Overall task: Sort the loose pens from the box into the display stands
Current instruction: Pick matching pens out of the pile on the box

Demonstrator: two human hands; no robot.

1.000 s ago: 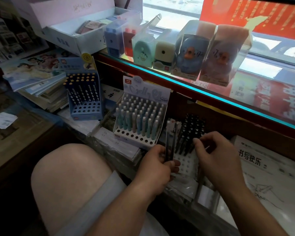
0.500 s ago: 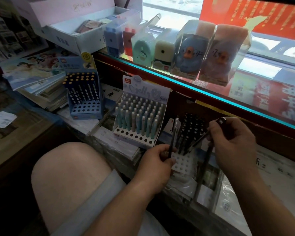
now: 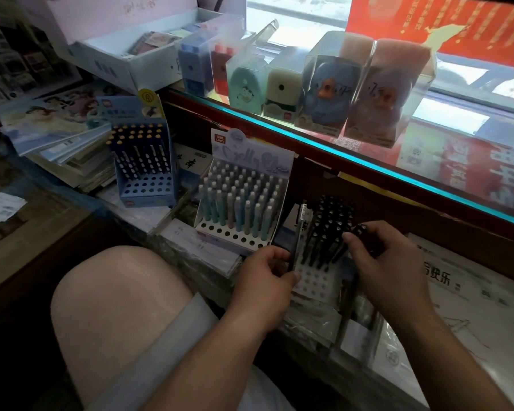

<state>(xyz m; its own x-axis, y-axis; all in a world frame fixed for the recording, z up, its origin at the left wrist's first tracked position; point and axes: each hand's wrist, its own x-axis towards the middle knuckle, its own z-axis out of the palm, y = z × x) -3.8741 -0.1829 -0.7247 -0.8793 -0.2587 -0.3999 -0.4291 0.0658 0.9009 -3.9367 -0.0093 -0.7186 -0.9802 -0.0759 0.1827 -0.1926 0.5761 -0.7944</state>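
Black pen (image 3: pixel 360 230), pinched in my right hand (image 3: pixel 380 262), has dropped to the stand (image 3: pixel 312 280), looks nearly slotted; left hand (image 3: pixel 264 277) grips spares (image 3: pixel 302 229) beside it.

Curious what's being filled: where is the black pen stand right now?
Head view, lower centre-right: the black pen stand sits between the left hand and right hand, just right of the pastel pen stand.

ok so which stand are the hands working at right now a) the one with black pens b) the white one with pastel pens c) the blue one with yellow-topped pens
a: the right hand pinches a black pen over the black-pen stand, and the left hand grips a dark pen at that stand's left edge.
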